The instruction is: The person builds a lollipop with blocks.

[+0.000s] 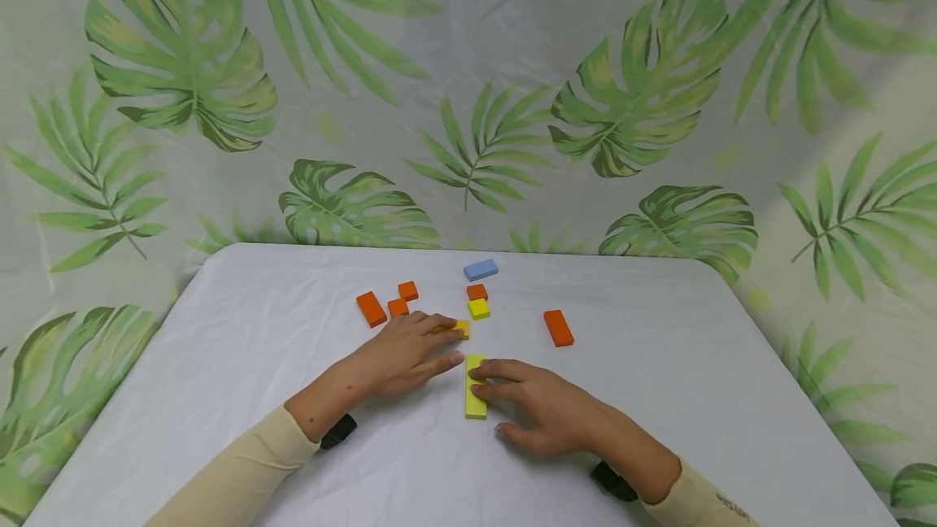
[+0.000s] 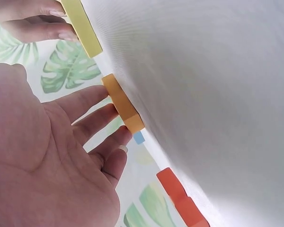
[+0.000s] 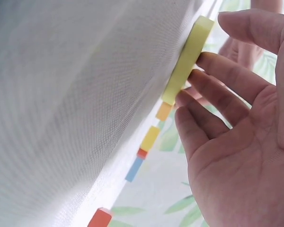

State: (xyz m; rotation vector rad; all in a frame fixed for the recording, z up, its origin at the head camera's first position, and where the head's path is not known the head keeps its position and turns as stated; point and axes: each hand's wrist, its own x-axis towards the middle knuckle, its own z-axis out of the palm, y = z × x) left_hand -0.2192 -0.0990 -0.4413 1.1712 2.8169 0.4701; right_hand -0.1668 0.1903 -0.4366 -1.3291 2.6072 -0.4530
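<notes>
In the head view my left hand (image 1: pixel 410 354) reaches over an orange-yellow block (image 1: pixel 463 330), which is partly hidden under the fingers. The left wrist view shows the fingertips touching this flat orange-yellow block (image 2: pixel 122 103), with the thumb apart from it. My right hand (image 1: pixel 545 411) rests its fingertips on a long pale-yellow block (image 1: pixel 475 408) that lies lengthwise, pointing away from me. Seen from the right wrist, extended fingers touch the pale-yellow block's upper face (image 3: pixel 189 59), while the thumb stays off it. Neither hand grips its block.
Beyond the hands on the white table (image 1: pixel 659 332) lie a small yellow block (image 1: pixel 479 309), a small red-orange block (image 1: pixel 477 292) and a blue block (image 1: pixel 481 270). Left are red-orange blocks, one longer (image 1: pixel 371 310); right is another long red-orange block (image 1: pixel 559 328). Leaf-patterned cloth (image 1: pixel 483 145) hangs behind.
</notes>
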